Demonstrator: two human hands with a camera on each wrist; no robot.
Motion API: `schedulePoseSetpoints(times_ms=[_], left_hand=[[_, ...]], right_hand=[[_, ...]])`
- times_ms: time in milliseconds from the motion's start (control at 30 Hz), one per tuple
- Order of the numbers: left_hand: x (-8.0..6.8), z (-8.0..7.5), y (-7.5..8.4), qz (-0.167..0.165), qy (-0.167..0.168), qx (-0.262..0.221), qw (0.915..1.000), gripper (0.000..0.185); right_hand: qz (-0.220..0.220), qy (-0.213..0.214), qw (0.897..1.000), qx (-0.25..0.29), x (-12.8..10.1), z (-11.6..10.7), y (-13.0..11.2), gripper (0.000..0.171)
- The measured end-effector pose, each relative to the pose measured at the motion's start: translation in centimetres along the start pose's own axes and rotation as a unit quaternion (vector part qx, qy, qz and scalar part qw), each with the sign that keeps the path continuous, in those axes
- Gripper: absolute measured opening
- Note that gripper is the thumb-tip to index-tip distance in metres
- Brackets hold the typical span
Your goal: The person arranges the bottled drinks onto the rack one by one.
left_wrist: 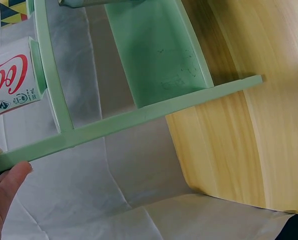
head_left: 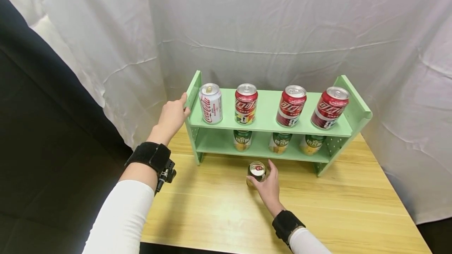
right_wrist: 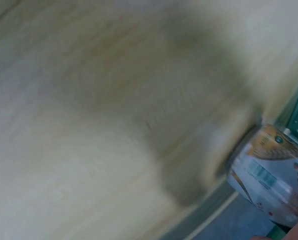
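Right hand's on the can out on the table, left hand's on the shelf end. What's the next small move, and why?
Probably lift the can with the right hand toward the lower shelf's bare left end: three matching cans fill the rest, and the left hand steadies the rack.

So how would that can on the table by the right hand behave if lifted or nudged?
The can stands upright, so a nudge would probably slide it; knocked over, it would likely roll. Its smooth metal may be slippery for the right hand.

Right wrist view motion-blurred; can (right_wrist: 269, 172) cut off by edge, label unreadable.
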State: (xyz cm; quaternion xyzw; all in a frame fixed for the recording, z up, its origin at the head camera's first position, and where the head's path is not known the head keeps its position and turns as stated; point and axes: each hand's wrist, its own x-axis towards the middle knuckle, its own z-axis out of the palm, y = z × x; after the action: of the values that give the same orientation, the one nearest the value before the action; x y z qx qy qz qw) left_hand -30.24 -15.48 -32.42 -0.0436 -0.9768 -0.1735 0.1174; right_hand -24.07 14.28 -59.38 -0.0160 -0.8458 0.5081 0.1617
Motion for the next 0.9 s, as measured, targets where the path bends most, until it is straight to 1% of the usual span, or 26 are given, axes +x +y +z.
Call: schedulePoseSetpoints(times_ms=[133, 233, 333, 467, 533, 700, 800, 900], left_hand=[[-0.1, 0.0, 0.0, -0.004, -0.001, 0.001, 1.0000, 0.056], [0.0, 0.1, 0.0, -0.007, -0.005, 0.002, 1.0000, 0.056], [0.1, 0.3, -0.2, 0.009, 0.006, 0.015, 0.9998, 0.055], [0.1, 0.4, -0.3, 0.029, 0.024, 0.030, 0.9988, 0.054], [0.1, 0.3, -0.2, 0.028, 0.024, 0.029, 0.9989, 0.055], [0.1, 0.3, -0.3, 0.024, 0.018, 0.032, 0.9990, 0.055], [0.1, 0.3, -0.3, 0.018, 0.010, 0.031, 0.9993, 0.055], [0.1, 0.2, -0.2, 0.017, 0.009, 0.030, 0.9994, 0.056]], right_hand=[[-0.005, 0.007, 1.000, 0.001, -0.1, 0.4, 0.5, 0.101], [0.001, -0.001, 1.000, 0.002, -0.1, 0.6, 0.6, 0.102], [0.007, -0.018, 1.000, 0.000, -0.2, 0.8, 0.6, 0.102], [0.013, -0.025, 0.999, -0.017, -0.2, 1.2, 0.4, 0.103], [0.017, -0.024, 0.999, -0.028, -0.2, 1.4, 0.6, 0.103], [0.042, -0.030, 0.998, -0.039, -0.3, 1.8, 1.3, 0.106], [0.045, -0.029, 0.998, -0.042, -0.3, 1.9, 1.7, 0.108], [0.046, -0.021, 0.998, -0.046, -0.2, 2.0, 1.9, 0.107]])
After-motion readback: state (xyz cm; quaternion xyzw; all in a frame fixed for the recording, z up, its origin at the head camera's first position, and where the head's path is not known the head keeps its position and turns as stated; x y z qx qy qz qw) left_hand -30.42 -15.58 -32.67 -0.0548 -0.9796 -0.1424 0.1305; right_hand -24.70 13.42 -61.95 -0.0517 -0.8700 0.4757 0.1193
